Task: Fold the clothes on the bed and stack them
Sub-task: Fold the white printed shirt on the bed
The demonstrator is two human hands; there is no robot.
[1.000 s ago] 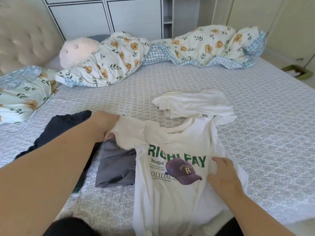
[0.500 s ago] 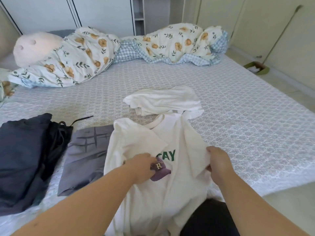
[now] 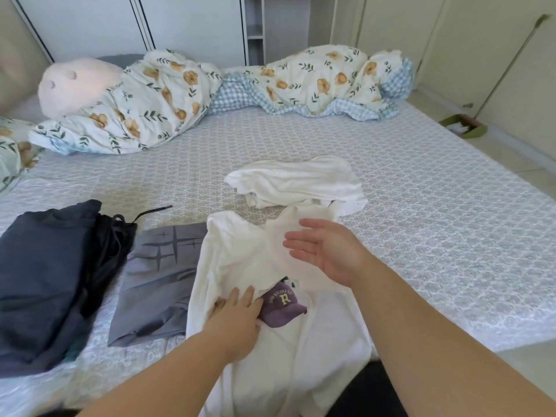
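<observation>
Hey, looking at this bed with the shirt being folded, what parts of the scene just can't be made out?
Head view only:
- Print on the white shirt: the folded-in sides and the left hand cover all but the purple cap.
- Shirt hem: cut off by the bottom edge.
- Small text on the cap: too small to read.
- Dark clothes: cut off by the left edge, count unclear.
- Right hand: touching the shirt or above it, unclear.

White tee (image 3: 240, 266) flat at bed (image 3: 451, 221) edge, both sides folded in, purple cap print showing. Left hand (image 3: 237, 320) pressing flat on it, right hand (image 3: 328, 251) open, palm up over chest. Grey shirt (image 3: 156, 284) & navy pile (image 3: 42, 281) to left, crumpled white top (image 3: 301, 182) just behind
</observation>
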